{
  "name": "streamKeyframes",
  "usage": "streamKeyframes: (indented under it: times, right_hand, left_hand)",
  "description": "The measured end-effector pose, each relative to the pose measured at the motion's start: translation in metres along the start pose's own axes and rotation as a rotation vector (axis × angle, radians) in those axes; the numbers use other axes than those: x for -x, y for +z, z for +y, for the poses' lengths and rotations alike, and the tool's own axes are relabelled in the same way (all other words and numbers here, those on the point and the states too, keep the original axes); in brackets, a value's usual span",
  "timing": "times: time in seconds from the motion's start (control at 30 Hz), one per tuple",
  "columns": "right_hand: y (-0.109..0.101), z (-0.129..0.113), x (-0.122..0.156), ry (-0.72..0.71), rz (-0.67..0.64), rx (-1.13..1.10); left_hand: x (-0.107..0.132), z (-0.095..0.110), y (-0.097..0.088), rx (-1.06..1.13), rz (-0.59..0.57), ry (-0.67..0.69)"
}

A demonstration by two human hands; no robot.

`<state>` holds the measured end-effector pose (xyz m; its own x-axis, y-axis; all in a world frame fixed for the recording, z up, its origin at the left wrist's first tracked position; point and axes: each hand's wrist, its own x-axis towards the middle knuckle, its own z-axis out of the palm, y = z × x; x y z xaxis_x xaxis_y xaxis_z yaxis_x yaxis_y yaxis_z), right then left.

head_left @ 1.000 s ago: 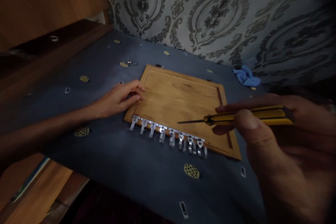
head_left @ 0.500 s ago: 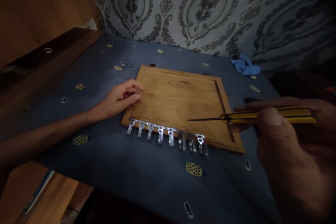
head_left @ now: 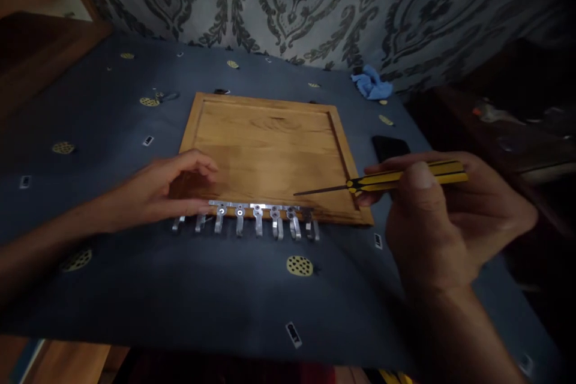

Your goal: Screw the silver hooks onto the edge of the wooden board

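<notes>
A wooden board [head_left: 270, 144] lies flat on a blue patterned cloth [head_left: 216, 288]. Along its near edge runs a metal rail with several hooks [head_left: 252, 219]. My left hand [head_left: 166, 192] rests on the board's near left corner, fingers curved loosely, touching the left end of the rail. My right hand [head_left: 441, 216] holds a yellow-and-black screwdriver [head_left: 387, 180] near the board's right edge. Its dark tip points left, just above the rail's right end.
A crumpled blue rag [head_left: 371, 84] lies at the back right by the patterned wall. A dark flat object [head_left: 390, 147] sits just right of the board. Wooden furniture [head_left: 40, 48] stands at the left. The cloth's front edge hangs over near me.
The view has swung right and down. My left hand has slid from the board's left side to its near left corner, onto the rail. The screwdriver has stayed over the board's right part.
</notes>
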<state>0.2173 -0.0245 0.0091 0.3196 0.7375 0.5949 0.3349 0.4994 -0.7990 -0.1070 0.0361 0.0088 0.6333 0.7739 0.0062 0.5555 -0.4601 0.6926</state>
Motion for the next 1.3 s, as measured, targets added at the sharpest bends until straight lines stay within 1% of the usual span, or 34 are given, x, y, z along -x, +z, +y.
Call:
streamKeyframes:
  times: [0.1,0.2,0.3,0.43,0.57,0.67,0.8,0.87,0.93,1.0,1.13,1.23,1.3]
  right_hand:
    - [-0.003,-0.002,0.0,-0.03,-0.015,0.03]
    - [-0.005,-0.002,0.0,-0.043,-0.015,0.064]
    - [-0.007,-0.001,-0.001,-0.062,0.01,0.102]
    - [-0.009,-0.001,-0.004,-0.059,0.052,0.156]
    - [-0.01,-0.002,-0.004,-0.056,0.006,0.151]
    - [-0.01,-0.002,-0.002,-0.038,-0.012,0.143]
    - [-0.008,-0.001,0.0,-0.027,-0.028,0.149]
    - [-0.007,-0.002,0.0,-0.021,-0.049,0.186]
    - [-0.006,-0.003,0.001,-0.026,-0.071,0.238]
    - [-0.006,-0.005,0.001,-0.032,-0.101,0.272]
    - [-0.006,-0.007,0.001,-0.033,-0.128,0.294]
    - [-0.007,-0.007,0.002,-0.071,-0.072,0.267]
    - [-0.007,-0.008,0.003,-0.084,-0.032,0.239]
  left_hand:
    - [0.0,0.0,0.013,-0.101,-0.035,0.064]
    - [0.002,0.008,0.022,-0.159,-0.053,0.137]
    - [0.002,0.018,0.026,-0.176,-0.065,0.171]
    - [0.002,0.027,0.026,-0.197,-0.015,0.205]
    - [0.0,0.029,0.024,-0.198,0.073,0.187]
    - [-0.003,0.026,0.018,-0.197,0.137,0.167]
    - [-0.006,0.018,0.011,-0.229,0.139,0.089]
    - [-0.006,0.017,0.011,-0.205,0.135,0.076]
    - [-0.007,0.019,0.017,-0.17,0.139,0.095]
    - [-0.009,0.025,0.026,-0.15,0.121,0.131]
    - [-0.015,0.042,0.044,-0.166,0.034,0.183]
    - [-0.021,0.054,0.053,-0.143,-0.03,0.224]
    - [-0.025,0.059,0.055,-0.133,-0.049,0.24]
